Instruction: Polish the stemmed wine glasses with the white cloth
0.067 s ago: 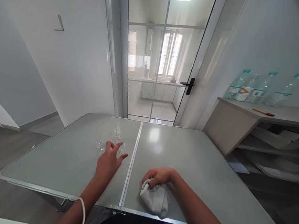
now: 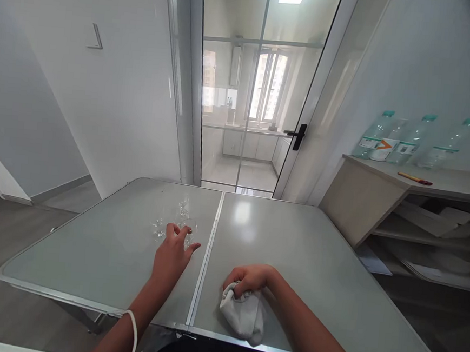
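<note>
A clear stemmed glass (image 2: 177,218) lies on its side on the left half of a grey folding table (image 2: 315,242). My left hand (image 2: 173,253) reaches over it with fingers spread, fingertips at the glass; whether they touch it I cannot tell. My right hand (image 2: 248,278) is closed on a crumpled grey-white cloth (image 2: 243,316) that rests on the table near its front edge.
A metal seam (image 2: 208,250) splits the tabletop down the middle. A glass door (image 2: 258,91) with a black handle stands behind the table. At the right, a wooden shelf (image 2: 421,182) carries several plastic water bottles (image 2: 408,143) and a pen.
Barely anything differs; the view has shifted slightly and both hands stay where they were.
</note>
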`<act>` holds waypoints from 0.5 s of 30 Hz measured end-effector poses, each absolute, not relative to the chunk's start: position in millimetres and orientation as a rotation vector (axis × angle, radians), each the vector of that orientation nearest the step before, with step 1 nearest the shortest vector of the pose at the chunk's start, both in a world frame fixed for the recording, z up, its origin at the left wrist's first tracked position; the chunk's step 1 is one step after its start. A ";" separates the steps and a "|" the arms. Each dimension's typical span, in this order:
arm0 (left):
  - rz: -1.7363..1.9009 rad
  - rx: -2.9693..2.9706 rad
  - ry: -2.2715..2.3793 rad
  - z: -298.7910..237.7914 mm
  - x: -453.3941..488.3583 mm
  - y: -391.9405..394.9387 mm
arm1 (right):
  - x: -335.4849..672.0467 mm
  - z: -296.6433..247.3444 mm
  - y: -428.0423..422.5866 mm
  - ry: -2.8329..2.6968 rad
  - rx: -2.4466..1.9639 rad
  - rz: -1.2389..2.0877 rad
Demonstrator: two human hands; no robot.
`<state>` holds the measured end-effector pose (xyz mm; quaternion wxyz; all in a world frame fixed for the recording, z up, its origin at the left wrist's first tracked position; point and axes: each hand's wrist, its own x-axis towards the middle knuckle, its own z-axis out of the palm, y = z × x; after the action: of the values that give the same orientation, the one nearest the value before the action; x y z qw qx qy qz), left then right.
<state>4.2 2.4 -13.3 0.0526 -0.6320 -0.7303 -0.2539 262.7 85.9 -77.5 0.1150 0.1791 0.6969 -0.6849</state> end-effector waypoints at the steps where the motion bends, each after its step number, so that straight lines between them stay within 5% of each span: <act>1: -0.816 -1.910 -2.195 -18.7 4.7 4.1 | 262.4 -77.6 85.9 2.049 0.515 -2.004; 11: -1.483 -2.135 -2.029 -36.3 18.9 2.7 | 272.4 -68.1 91.1 2.096 0.527 -2.023; 15: -2.107 -2.229 -1.956 -19.6 34.3 35.9 | 283.4 -59.3 110.0 2.241 1.508 -2.683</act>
<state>34.3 35.9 -19.6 -0.2456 -0.5940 -0.5212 -0.5614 283.4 110.0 -59.3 -0.3268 0.3742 0.5563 -0.6661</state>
